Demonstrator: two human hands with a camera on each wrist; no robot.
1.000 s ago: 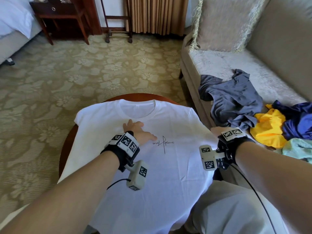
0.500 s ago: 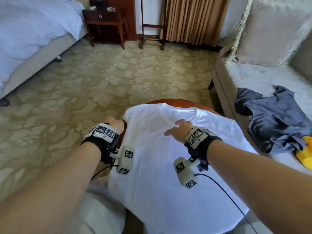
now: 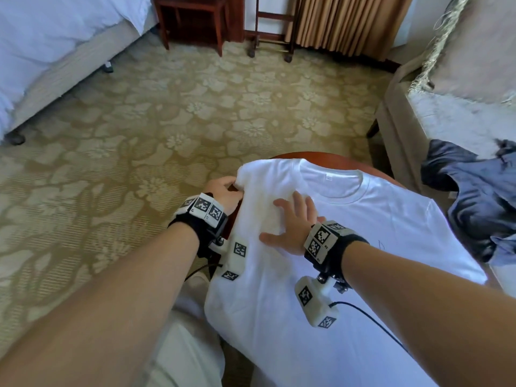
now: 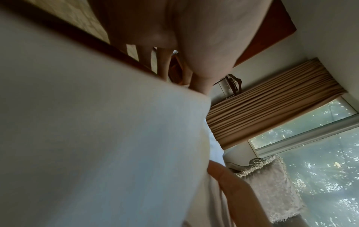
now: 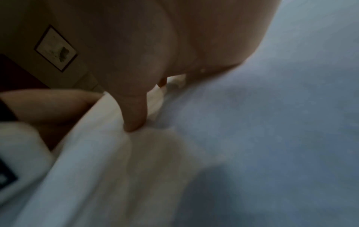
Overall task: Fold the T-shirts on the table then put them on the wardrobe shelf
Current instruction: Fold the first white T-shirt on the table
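The white T-shirt (image 3: 349, 247) is laid face up on the round wooden bench (image 3: 321, 156), with the collar at the far edge and the hem toward the near side; the long axis therefore runs from near to far. The hem end passes out of the head view.

The left sleeve is grasped by the left hand (image 3: 223, 192) at the far-left corner of the garment, beside the bench rim. The fingers are curled round the bunched cloth; this is confirmed in the left wrist view, where the T-shirt (image 4: 97, 138) is seen drawn up against the hand (image 4: 184, 46).

The right hand (image 3: 293, 224) is released: the palm lies flat and the fingers are spread on the chest panel, just right of the gripped sleeve and left of the collar. In the right wrist view the thumb is seen pressed into the cloth (image 5: 252, 122).

The step in hand is judged to be the first lengthwise fold. The relation on which it turns is as follows: the sleeve lies left of the flattened right hand, so the cloth is to be carried rightward across the line held by that hand, parallel to the long axis. The left hand is the nearer to the sleeve.

Further garments are seen on the sofa (image 3: 446, 121) at the right, among them a grey shirt (image 3: 474, 196). The wardrobe shelf is not in view.
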